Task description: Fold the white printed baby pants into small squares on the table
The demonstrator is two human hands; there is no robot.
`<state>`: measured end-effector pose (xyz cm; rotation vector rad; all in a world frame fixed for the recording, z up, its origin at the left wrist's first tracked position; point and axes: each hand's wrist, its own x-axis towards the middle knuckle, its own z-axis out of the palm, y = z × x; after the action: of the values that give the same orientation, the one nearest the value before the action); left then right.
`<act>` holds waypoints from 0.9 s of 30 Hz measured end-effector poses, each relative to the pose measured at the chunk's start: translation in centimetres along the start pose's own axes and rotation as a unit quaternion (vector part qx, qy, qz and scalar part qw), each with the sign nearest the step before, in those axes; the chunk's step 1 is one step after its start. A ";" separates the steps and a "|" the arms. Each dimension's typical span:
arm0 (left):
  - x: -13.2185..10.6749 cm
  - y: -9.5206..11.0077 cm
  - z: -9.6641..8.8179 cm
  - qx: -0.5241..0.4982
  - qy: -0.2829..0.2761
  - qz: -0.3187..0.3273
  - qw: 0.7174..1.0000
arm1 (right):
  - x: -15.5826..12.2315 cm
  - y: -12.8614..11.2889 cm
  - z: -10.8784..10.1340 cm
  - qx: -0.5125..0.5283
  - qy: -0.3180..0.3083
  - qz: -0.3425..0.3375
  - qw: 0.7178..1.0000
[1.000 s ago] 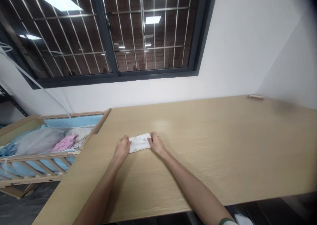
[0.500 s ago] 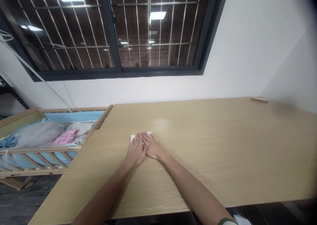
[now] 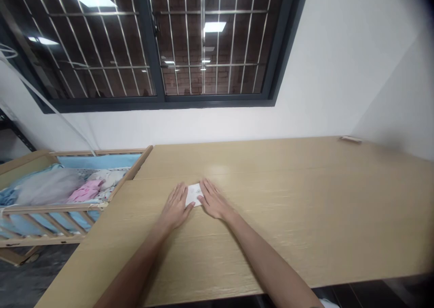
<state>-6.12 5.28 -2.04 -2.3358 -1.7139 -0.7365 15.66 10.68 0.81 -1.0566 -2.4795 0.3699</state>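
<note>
A small white piece of paper (image 3: 194, 194) with faint marks lies flat on the pale wooden table (image 3: 288, 208). At its left edge rests my left hand (image 3: 175, 207), fingers stretched out and thumb touching the paper's lower part. My right hand (image 3: 214, 200) lies flat along the right edge, its thumb also at the paper. Both hands are open, palms down, with the middle of the paper showing between them. Whether the fingertips cover more of the paper I cannot tell.
A wooden cot (image 3: 54, 207) with blue lining, holding a pink cloth (image 3: 86, 190) and other bedding, stands against the table's left side. A small flat object (image 3: 351, 139) lies at the far right corner. Behind the table are a white wall and a barred window (image 3: 210, 50).
My hands have moved apart from pressing together over the paper, the left one shifting left. More of the paper's face now shows between them. The view has tilted slightly.
</note>
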 end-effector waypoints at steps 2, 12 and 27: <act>0.1 -0.2 -0.6 -0.016 -0.007 0.027 0.999 | -0.2 -0.1 -0.4 -0.003 0.016 -0.050 0.999; 0.0 -0.6 -1.0 -0.083 -0.036 -0.042 0.995 | 0.6 1.4 0.1 0.062 -0.010 -0.051 0.997; 0.8 1.6 -3.7 -0.282 -0.047 -0.111 0.952 | 1.3 -0.9 -1.5 0.516 0.149 0.123 0.834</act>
<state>-5.52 3.96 1.77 -2.5745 -2.0465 -1.3283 15.00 11.19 2.85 -0.8236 -1.4520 1.3134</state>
